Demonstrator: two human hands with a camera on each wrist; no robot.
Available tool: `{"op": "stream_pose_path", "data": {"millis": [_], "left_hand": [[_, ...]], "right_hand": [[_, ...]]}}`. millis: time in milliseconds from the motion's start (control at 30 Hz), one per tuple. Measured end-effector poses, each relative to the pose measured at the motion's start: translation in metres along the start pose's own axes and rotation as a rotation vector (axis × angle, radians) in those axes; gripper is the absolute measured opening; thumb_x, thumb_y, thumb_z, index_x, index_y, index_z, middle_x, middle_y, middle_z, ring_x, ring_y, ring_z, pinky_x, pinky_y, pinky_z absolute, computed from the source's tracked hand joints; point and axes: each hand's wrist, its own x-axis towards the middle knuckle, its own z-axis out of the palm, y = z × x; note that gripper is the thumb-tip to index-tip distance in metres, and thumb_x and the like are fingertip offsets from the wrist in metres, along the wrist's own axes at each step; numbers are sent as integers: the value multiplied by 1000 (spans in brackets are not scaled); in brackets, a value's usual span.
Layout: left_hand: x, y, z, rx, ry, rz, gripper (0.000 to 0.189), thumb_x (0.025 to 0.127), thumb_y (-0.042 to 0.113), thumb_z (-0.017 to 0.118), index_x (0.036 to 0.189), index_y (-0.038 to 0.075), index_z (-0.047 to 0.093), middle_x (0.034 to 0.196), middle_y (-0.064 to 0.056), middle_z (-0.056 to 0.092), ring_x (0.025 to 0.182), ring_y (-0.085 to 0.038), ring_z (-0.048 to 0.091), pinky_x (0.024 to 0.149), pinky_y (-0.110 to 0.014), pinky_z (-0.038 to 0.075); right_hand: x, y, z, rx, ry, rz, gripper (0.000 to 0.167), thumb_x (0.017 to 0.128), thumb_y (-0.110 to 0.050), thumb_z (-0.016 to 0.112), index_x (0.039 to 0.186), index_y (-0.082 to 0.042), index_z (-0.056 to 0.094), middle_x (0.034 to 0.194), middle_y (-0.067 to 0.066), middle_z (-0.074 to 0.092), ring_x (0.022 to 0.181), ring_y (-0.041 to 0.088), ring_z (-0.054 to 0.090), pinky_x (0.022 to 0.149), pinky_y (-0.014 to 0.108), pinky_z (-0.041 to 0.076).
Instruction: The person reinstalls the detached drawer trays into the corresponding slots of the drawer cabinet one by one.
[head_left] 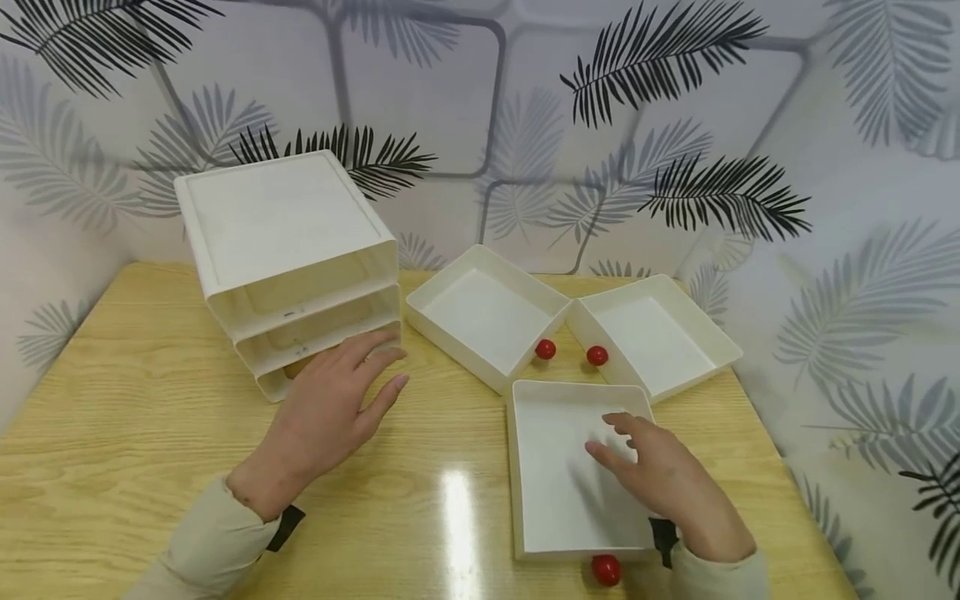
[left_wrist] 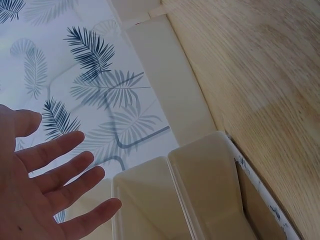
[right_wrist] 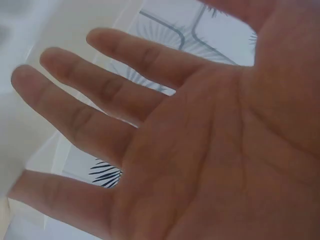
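Note:
On the left of the table stands a white drawer cabinet (head_left: pixel 281 221) with three open slots. My left hand (head_left: pixel 330 408) is in front of its lower slots, fingers loosely bent and holding nothing. In the left wrist view those fingers (left_wrist: pixel 65 170) are spread beside the slot edges (left_wrist: pixel 142 195). My right hand (head_left: pixel 667 475) hangs over the right side of the front white drawer (head_left: pixel 555 467), thumb and fingers apart. Its palm (right_wrist: pixel 190 145) is bare in the right wrist view. A red round knob (head_left: pixel 606 570) sits at that drawer's near side.
Behind the front drawer lie two more white drawers, one at the back middle (head_left: pixel 483 312) and one at the back right (head_left: pixel 656 333). Each has a red knob by its near side. A leaf-patterned wall (head_left: pixel 525 108) borders the wooden table (head_left: pixel 112 433) behind and at the right.

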Motion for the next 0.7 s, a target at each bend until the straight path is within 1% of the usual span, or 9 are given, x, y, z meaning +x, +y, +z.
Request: {"op": "stream_pose_path", "data": {"millis": [100, 267, 333, 433, 500, 567, 633, 700], "left_hand": [[-1, 0, -1, 2, 0, -1, 37, 102, 31, 64, 131, 7, 67, 147, -13, 62, 131, -35, 64, 103, -52, 55], [0, -2, -3, 10, 34, -12, 38, 101, 29, 66, 132, 7, 67, 145, -12, 63, 128, -35, 65, 98, -55, 56], [0, -3, -4, 9, 49, -16, 37, 100, 28, 67, 132, 8, 67, 143, -12, 63, 126, -36, 66, 97, -56, 56], [1, -3, -5, -1, 63, -22, 37, 100, 27, 68, 132, 8, 67, 143, -13, 64, 126, -38, 66, 98, -58, 55], [1, -4, -6, -5, 70, -21, 38, 100, 26, 68, 132, 7, 67, 143, -14, 64, 126, -39, 66, 100, -58, 55], [1, -4, -7, -6, 77, -19, 39, 99, 26, 68, 133, 6, 67, 142, -15, 64, 125, -40, 66, 101, -59, 54], [0, -5, -8, -1, 83, -17, 40, 99, 26, 68, 134, 6, 67, 142, -16, 65, 122, -40, 68, 100, -58, 55], [1, -6, -9, 5, 87, -20, 40, 99, 26, 69, 134, 8, 67, 142, -15, 65, 120, -39, 69, 97, -58, 56]], "right_hand": [[-6, 1, -2, 3, -18, -21, 63, 99, -47, 66, 142, -1, 59, 144, 23, 62, 121, 41, 65, 97, 56, 56], [-10, 4, -1, 6, -66, -35, 66, 96, -49, 70, 143, -4, 59, 140, 21, 65, 120, 39, 66, 94, 54, 57], [-10, 5, -1, 5, -75, -58, 65, 95, -46, 72, 142, -4, 59, 138, 20, 67, 118, 37, 67, 93, 53, 58], [-6, 10, -1, -11, -57, -104, 54, 95, -33, 75, 137, -2, 62, 133, 19, 69, 111, 35, 70, 88, 50, 59], [-3, 15, -1, -25, -43, -125, 45, 94, -20, 75, 133, -1, 64, 128, 19, 71, 106, 33, 71, 86, 48, 60], [0, 19, -1, -36, -42, -130, 39, 92, -6, 73, 129, 1, 66, 123, 19, 72, 102, 31, 71, 83, 46, 61], [2, 23, -1, -39, -57, -118, 39, 88, 6, 70, 126, 2, 66, 120, 18, 72, 101, 30, 70, 83, 46, 61], [4, 27, -1, -33, -76, -98, 45, 82, 16, 63, 124, 3, 66, 117, 17, 71, 102, 30, 69, 83, 45, 60]]}}
